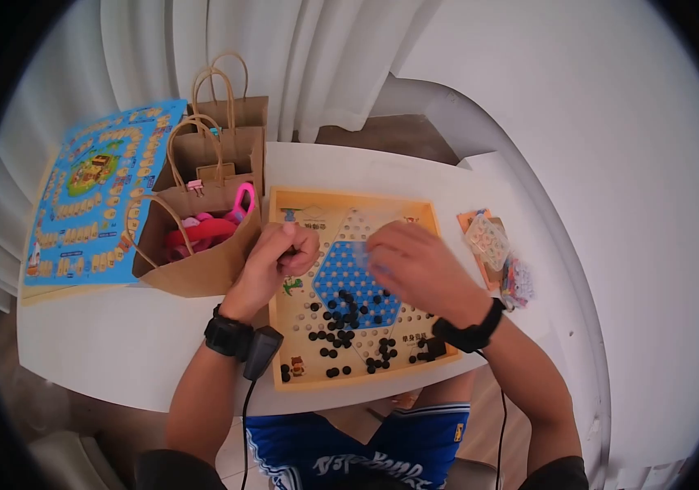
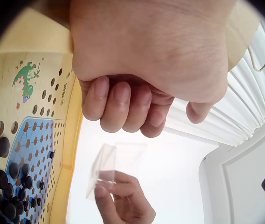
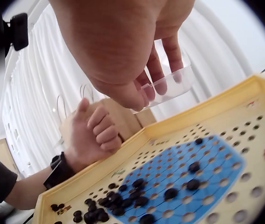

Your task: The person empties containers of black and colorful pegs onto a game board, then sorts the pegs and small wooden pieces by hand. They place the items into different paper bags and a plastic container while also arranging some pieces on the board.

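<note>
My right hand (image 1: 415,261) pinches a small clear plastic box (image 3: 176,84) between thumb and fingers, above the far part of the board. In the left wrist view the box's thin see-through walls show beside the right fingertips. My left hand (image 1: 284,249) hovers over the board's left rim with its fingers curled into the palm; nothing shows in it, and the inside of the palm is hidden. Below the hands lies a wooden Chinese checkers board (image 1: 366,380) with a blue hexagon (image 1: 333,278). Many black pieces (image 1: 337,335) lie scattered over its near half.
Left of the board stand brown paper bags (image 1: 202,278), the front one with pink and red things (image 1: 211,233) inside. A blue game sheet (image 1: 104,196) leans beyond them. Small plastic packets (image 1: 496,253) lie on the white table (image 1: 145,351) at right.
</note>
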`<action>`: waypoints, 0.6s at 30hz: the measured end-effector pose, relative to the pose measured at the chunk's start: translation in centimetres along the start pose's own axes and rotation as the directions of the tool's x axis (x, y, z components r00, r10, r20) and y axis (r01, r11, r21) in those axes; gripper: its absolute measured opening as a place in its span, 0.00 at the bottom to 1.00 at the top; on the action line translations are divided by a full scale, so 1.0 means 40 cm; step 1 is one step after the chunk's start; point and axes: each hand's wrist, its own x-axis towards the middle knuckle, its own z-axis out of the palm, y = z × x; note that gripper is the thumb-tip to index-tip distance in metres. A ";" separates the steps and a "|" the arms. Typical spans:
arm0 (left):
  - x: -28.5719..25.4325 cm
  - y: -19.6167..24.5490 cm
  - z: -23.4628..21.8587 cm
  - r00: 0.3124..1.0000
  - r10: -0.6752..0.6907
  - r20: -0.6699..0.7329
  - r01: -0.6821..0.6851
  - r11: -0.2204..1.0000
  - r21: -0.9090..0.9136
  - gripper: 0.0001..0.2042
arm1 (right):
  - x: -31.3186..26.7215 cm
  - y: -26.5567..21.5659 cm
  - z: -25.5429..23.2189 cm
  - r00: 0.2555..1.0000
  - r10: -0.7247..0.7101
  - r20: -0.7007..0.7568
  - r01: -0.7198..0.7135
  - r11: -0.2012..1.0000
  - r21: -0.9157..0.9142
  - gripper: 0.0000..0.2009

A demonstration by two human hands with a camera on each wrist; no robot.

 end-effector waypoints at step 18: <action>-0.006 -0.005 -0.001 1.000 0.001 -0.014 -0.002 0.998 -0.066 0.30 | -0.127 0.213 -0.047 0.727 0.686 -0.040 -0.478 0.547 0.687 0.05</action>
